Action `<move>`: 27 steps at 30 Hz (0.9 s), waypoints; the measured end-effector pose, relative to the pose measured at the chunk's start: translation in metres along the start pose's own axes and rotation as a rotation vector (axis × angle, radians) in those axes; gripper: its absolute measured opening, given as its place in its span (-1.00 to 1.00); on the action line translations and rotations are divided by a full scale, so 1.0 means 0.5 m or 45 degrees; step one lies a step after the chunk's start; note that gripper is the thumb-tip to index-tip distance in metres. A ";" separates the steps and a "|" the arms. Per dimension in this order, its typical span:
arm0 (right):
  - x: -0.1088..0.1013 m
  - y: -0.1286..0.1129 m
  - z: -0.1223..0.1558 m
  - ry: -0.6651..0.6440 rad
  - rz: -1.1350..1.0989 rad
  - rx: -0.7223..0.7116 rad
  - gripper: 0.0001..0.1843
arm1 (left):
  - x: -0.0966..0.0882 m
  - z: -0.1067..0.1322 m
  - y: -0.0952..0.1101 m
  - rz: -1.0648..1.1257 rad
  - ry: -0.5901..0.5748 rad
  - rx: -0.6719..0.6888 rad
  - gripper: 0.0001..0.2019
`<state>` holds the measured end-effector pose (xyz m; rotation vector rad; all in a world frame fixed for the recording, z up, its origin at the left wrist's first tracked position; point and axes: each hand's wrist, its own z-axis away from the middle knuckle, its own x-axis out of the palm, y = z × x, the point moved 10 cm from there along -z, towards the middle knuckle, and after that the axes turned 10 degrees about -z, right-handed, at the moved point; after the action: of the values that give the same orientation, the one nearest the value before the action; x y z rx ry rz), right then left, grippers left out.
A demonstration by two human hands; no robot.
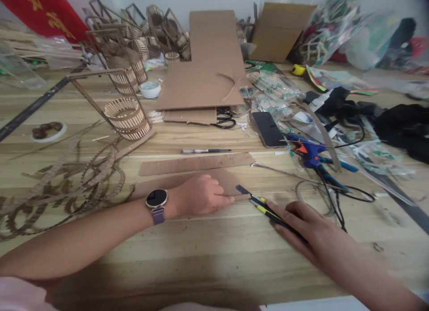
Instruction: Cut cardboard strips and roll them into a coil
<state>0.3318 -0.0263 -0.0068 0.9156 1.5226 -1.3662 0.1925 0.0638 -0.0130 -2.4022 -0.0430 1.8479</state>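
Pink cloth (20, 295) is nearest; the right hand (303, 226) is closed round a cutter (265, 210), the left hand (200, 195) (grip unclear) rests on cardboard (231, 180).

Yellow-black utility knife (263, 208) slanted, blade (242, 191) extended, at right end of flat brown cardboard piece (229, 181).

Knife (261, 204), black and bright yellow, at 4 o'clock; cardboard piece (229, 181), plain brown, at 5. Glue gun (312, 153), blue with orange, at 3; banner (50, 14), red with gold characters, at 10.
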 end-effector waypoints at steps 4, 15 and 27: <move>-0.007 0.036 -0.014 0.035 -0.015 0.059 -0.45 | 0.015 -0.032 0.004 -0.020 -0.081 -0.072 -0.67; -0.019 0.063 -0.027 0.084 -0.012 -0.045 -0.45 | 0.039 -0.076 -0.071 0.168 -0.293 -0.006 -0.53; -0.020 0.047 -0.018 0.139 0.175 -0.138 -0.47 | 0.096 -0.121 -0.075 0.574 -0.732 0.122 -0.13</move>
<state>0.3559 -0.0142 -0.0055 1.0210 1.5687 -1.1410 0.2649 0.1011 -0.0399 -1.8416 0.5644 2.6059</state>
